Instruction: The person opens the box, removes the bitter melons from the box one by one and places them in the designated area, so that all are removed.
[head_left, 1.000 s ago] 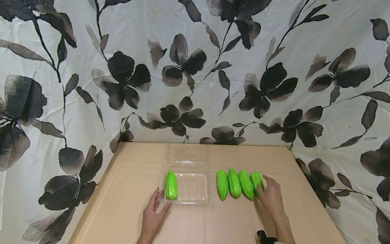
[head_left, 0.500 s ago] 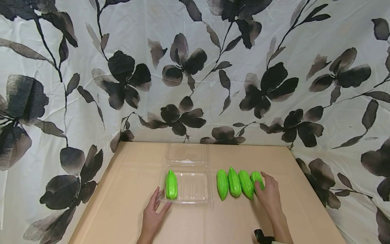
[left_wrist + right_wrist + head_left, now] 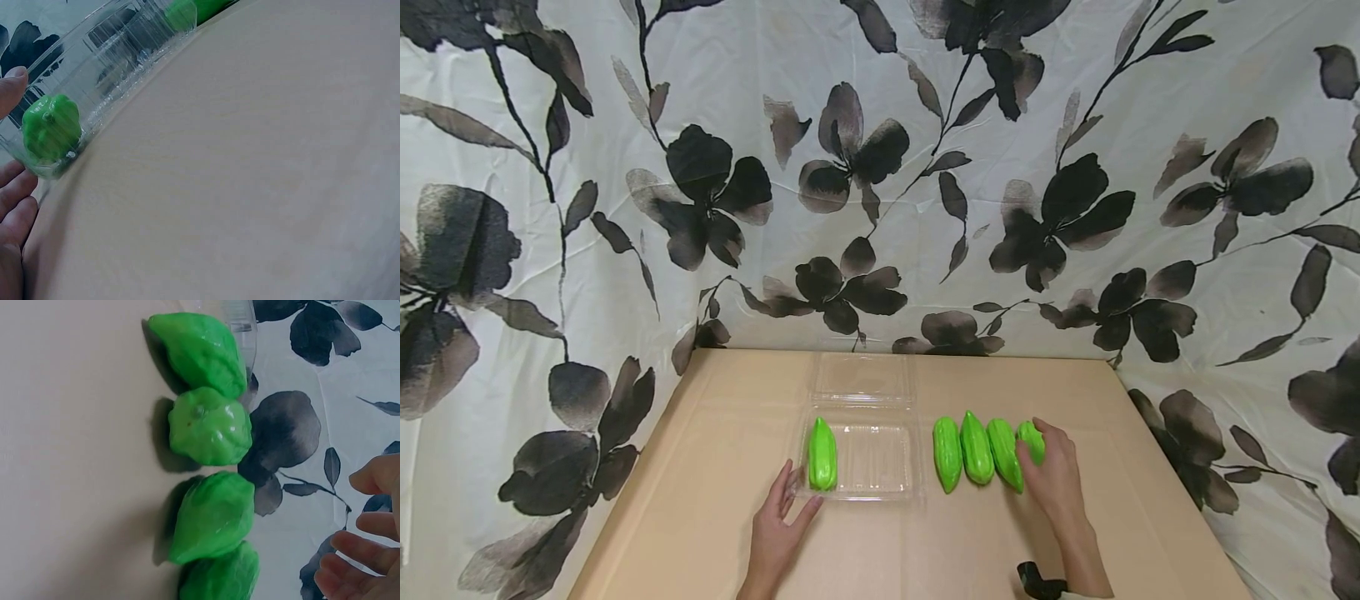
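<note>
A clear plastic clamshell box (image 3: 880, 496) lies open with its lid (image 3: 862, 379) folded back. Inside, at its left end, rests one glossy green bitter melon (image 3: 822, 454). My left hand (image 3: 775, 529) holds the box's near left corner, thumb at the front and fingers along the side. To the box's right, several more bitter melons (image 3: 977, 450) lie side by side in a row. My right hand (image 3: 1054, 471) hovers by the rightmost melon (image 3: 1032, 440), partly covering it in the head view. In the right wrist view its fingers (image 3: 369, 550) are spread, apart from the melons.
A light brown board (image 3: 715, 417) forms the work surface. Behind and beside it hangs a white cloth (image 3: 880, 50) printed with dark flowers. A black strap piece (image 3: 1037, 581) shows at my right wrist.
My right hand has shifted slightly left, covering more of the rightmost bitter melon. My left hand, the box and the melons stay in place.
</note>
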The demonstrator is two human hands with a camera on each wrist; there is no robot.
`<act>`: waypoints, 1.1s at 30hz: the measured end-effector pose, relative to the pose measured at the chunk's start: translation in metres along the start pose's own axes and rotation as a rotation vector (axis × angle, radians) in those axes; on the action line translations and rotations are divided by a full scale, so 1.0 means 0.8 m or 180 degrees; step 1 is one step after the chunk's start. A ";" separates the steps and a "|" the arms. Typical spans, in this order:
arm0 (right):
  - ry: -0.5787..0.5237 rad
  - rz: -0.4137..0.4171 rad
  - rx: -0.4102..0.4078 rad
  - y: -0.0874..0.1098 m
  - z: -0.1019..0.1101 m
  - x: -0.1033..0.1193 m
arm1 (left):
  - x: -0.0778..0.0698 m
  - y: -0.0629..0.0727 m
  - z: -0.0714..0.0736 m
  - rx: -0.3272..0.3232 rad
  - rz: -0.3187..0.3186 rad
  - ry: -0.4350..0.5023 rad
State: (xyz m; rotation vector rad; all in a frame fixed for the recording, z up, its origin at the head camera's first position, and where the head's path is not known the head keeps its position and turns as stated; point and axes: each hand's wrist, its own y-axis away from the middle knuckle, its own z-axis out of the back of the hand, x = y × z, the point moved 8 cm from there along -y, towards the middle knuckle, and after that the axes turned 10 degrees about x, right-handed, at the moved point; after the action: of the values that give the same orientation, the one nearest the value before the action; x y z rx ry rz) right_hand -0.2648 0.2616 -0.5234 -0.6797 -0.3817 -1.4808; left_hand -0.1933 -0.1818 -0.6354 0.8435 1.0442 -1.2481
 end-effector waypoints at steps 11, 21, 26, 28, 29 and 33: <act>-0.0037 0.0155 -0.0082 0.000 -0.010 0.016 | -0.033 0.009 0.005 -0.0036 -0.0072 0.0085; -0.0044 0.0213 -0.0021 0.003 -0.022 0.030 | -0.035 0.009 0.006 -0.0032 -0.0072 0.0032; 0.0013 0.0241 -0.0054 0.004 -0.025 0.037 | -0.020 0.005 0.002 -0.0055 -0.0049 -0.0027; 0.0027 0.0278 -0.0091 0.005 -0.026 0.040 | -0.016 0.004 0.001 -0.0061 -0.0046 -0.0034; 0.0016 0.0309 -0.0118 0.005 -0.026 0.042 | -0.015 0.004 0.001 -0.0062 -0.0046 -0.0026; 0.0006 0.0459 -0.0235 0.006 -0.026 0.049 | -0.020 0.005 0.002 -0.0050 -0.0059 0.0020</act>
State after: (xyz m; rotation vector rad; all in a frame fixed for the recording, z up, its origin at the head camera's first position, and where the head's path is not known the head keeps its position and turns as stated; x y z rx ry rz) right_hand -0.2601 0.2176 -0.5157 -0.7491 -0.2720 -1.3637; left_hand -0.1892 -0.1772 -0.6197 0.8278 1.0677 -1.2522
